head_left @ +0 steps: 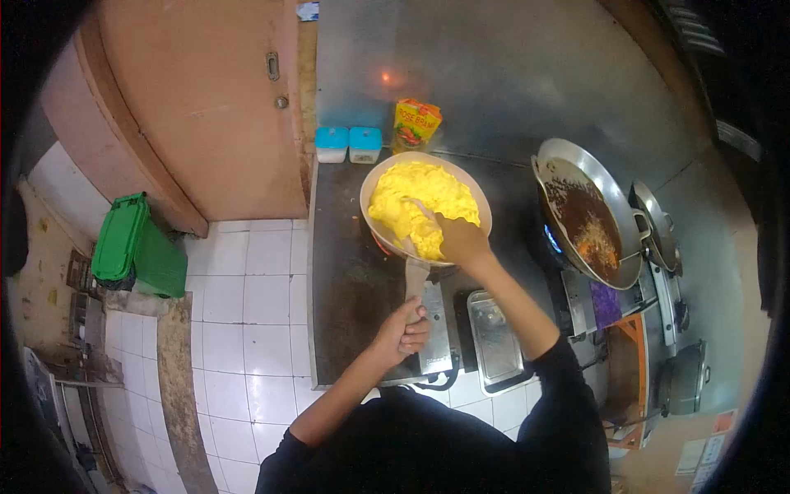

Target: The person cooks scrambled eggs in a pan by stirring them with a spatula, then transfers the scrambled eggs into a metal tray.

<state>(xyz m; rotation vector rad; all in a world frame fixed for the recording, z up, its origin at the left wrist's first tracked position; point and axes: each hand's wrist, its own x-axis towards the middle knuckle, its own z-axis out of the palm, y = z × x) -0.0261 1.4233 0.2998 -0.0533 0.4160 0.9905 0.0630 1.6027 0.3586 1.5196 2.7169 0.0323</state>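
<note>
A light-coloured frying pan (pixel 485 216) sits on the stove, filled with bright yellow scrambled eggs (pixel 415 188). My left hand (pixel 401 333) is closed around the pan's handle (pixel 416 284), which points towards me. Over the pan's right side, my right hand (pixel 461 240) is closed on a pale spatula (pixel 423 207). The spatula's far end dips into the eggs, so its full shape is hidden.
A wok (pixel 568 151) of brown oily food stands over a blue flame on the right. Behind the pan are a yellow pouch (pixel 415 123) and two blue-lidded containers (pixel 365 145). A metal tray (pixel 494 339) lies near my right forearm; a green bin (pixel 138 247) is left.
</note>
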